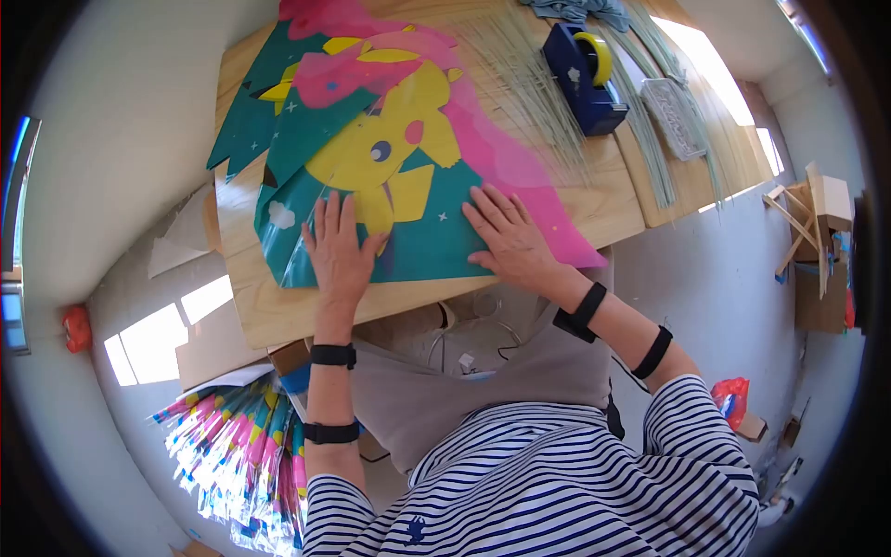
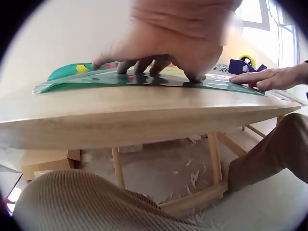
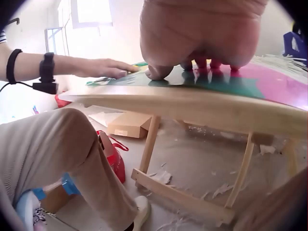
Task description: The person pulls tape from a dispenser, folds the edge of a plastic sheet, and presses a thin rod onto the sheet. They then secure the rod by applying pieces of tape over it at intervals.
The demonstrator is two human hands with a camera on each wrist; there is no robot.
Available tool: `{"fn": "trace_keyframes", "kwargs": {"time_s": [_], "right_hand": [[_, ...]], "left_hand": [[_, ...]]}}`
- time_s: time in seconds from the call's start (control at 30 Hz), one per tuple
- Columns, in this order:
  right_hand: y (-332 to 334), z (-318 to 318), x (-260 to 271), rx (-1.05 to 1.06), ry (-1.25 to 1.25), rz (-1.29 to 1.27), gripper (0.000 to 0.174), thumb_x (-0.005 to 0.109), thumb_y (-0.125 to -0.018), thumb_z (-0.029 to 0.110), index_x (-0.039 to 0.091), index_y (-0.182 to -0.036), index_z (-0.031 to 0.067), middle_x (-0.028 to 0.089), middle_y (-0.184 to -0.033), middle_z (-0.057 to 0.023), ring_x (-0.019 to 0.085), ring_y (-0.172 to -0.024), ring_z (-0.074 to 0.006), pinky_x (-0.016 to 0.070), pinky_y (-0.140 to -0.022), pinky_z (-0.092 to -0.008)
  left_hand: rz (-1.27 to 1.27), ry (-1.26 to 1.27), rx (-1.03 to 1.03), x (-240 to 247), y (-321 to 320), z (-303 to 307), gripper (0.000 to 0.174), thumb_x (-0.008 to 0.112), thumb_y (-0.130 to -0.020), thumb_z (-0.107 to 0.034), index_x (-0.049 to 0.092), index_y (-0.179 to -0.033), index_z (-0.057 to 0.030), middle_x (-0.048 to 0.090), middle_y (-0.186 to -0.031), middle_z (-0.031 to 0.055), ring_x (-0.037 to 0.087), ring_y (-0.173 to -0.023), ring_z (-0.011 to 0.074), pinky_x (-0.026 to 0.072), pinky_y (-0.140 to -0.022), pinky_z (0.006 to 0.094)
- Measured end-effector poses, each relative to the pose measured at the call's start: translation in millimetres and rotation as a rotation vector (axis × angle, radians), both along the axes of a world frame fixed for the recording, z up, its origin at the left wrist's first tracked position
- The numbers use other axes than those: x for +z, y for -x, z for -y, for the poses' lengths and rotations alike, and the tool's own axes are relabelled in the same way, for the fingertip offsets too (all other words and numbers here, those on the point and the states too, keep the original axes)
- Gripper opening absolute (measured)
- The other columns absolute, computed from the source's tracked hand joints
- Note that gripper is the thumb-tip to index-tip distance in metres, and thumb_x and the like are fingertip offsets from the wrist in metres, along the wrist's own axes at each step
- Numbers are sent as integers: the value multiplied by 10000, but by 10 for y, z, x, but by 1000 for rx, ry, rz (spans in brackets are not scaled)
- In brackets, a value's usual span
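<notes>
A glossy plastic sheet (image 1: 445,246) in green and pink, printed with a yellow cartoon figure (image 1: 427,102), lies partly folded over itself on the wooden table (image 1: 603,195). On its near left part rests my left hand (image 1: 339,260), fingers spread and pointing away from me, beside the figure's lower yellow part. My right hand (image 1: 510,237) lies on the green area near the pink border, fingers straight and angled to the left. In both wrist views the fingertips touch the sheet close to the table's near edge. Neither hand grips anything.
Thin pale sticks (image 1: 529,84) lie right of the sheet, near a blue tape dispenser (image 1: 585,84) with yellow tape. Beyond it is a clear plastic box (image 1: 673,116). Colourful plastic-wrapped packs (image 1: 237,446) fan out at lower left. A cardboard box (image 3: 127,125) sits under the table.
</notes>
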State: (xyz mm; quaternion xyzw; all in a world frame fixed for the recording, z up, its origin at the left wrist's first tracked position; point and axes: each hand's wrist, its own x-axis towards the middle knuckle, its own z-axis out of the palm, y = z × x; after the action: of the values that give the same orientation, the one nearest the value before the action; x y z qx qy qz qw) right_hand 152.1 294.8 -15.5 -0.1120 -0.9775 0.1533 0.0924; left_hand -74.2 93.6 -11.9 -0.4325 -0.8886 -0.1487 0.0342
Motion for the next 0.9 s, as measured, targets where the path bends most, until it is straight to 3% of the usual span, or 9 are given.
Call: {"fn": "trace_keyframes", "kwargs": {"time_s": [0.07,0.13,0.27,0.7,0.8,0.9], "right_hand": [[170,-160,-51,59,7,20,720,700,-930,416,458,-1515,73,337,-1637,-131,250,-1540,-347,245,-1236,-559],[332,-223,-100,101,-9,19,726,704,-922,433,459,-1518,98,345,-1636,-113,262,-1534,-348,246,-1231,-580],[550,-238,-67,110,-30,50,723,708,-916,428,459,-1525,128,356,-1635,-83,265,-1535,-330,252,-1223,-590],[213,-197,-5,15,40,-52,716,810,-823,333,541,-1444,100,435,-1551,-143,360,-1455,-364,330,-1185,-551],[162,-157,34,17,122,-11,720,813,-820,336,543,-1446,104,434,-1550,-150,351,-1456,-376,323,-1188,-547],[33,-177,63,-31,52,-4,714,811,-822,332,547,-1448,116,422,-1559,-153,341,-1460,-378,303,-1195,-553]], "left_hand": [[12,167,72,-122,-20,251,762,682,-948,-424,398,-1576,-99,319,-1672,135,264,-1548,374,151,-1189,705],[28,239,184,-70,-182,424,792,626,-967,-524,377,-1590,-103,274,-1693,122,234,-1552,409,134,-1161,758],[26,259,306,-117,-259,495,804,636,-957,-556,384,-1590,-130,267,-1698,111,218,-1552,434,162,-1122,797],[77,236,231,76,16,644,834,750,-881,-492,422,-1578,-174,320,-1685,42,243,-1563,354,147,-1154,767],[78,198,204,64,57,678,797,755,-887,-461,448,-1560,-163,341,-1674,52,260,-1556,350,144,-1170,745],[67,164,178,25,79,779,748,746,-901,-437,479,-1538,-151,364,-1662,61,271,-1550,351,148,-1187,714]]}}
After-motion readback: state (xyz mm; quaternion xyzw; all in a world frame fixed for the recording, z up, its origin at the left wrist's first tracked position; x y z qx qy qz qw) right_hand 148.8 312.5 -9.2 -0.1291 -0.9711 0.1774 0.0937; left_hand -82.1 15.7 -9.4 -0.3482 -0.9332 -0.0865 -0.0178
